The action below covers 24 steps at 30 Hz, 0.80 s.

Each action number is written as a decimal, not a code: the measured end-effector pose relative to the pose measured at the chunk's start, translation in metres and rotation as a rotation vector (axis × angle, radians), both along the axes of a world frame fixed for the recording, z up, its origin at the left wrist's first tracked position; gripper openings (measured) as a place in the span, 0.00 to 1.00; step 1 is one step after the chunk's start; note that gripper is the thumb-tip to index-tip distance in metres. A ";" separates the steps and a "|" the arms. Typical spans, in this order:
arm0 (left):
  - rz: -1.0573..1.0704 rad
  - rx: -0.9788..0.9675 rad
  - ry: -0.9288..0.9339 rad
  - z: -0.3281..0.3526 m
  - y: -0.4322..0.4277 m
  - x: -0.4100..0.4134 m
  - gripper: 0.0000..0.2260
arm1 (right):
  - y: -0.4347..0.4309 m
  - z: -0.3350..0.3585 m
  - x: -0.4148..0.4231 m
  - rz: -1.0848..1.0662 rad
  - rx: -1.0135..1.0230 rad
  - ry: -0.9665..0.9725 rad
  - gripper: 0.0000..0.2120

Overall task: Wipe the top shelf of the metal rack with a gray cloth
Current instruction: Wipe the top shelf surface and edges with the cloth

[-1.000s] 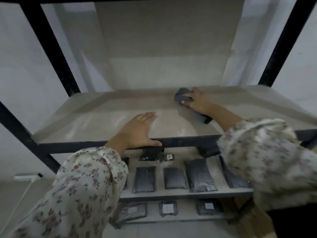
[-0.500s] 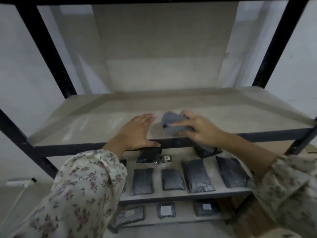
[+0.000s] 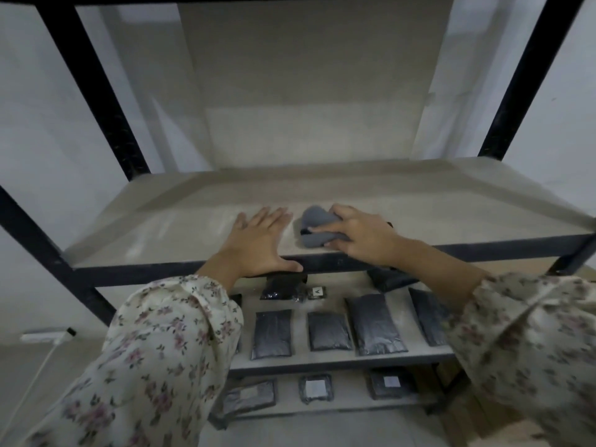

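right hand [image 3: 361, 235] grips the cloth [image 3: 317, 229] mid-frame; left hand [image 3: 258, 241] lies flat. press down, rub shelf [image 3: 180, 221] slowly.

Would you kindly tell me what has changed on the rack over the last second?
The right hand, gripping the gray cloth, swept from farther back on the top shelf toward its front edge, ending beside the left hand. The left hand stayed flat there; the dark packets below did not move.
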State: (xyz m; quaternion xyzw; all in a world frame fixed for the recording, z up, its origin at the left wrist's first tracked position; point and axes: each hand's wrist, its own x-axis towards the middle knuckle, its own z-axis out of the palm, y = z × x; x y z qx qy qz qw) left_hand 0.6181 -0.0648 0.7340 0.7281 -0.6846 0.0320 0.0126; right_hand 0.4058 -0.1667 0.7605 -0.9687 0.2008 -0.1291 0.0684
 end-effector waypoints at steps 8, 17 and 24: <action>-0.039 -0.055 -0.008 -0.002 0.000 0.007 0.49 | -0.035 0.020 0.015 -0.167 0.176 -0.100 0.19; -0.028 -0.032 0.012 -0.003 0.004 0.004 0.49 | 0.021 -0.006 -0.001 -0.033 -0.051 -0.049 0.19; -0.103 -0.050 0.237 0.013 0.013 0.034 0.35 | 0.005 0.036 -0.009 0.072 0.389 -0.157 0.13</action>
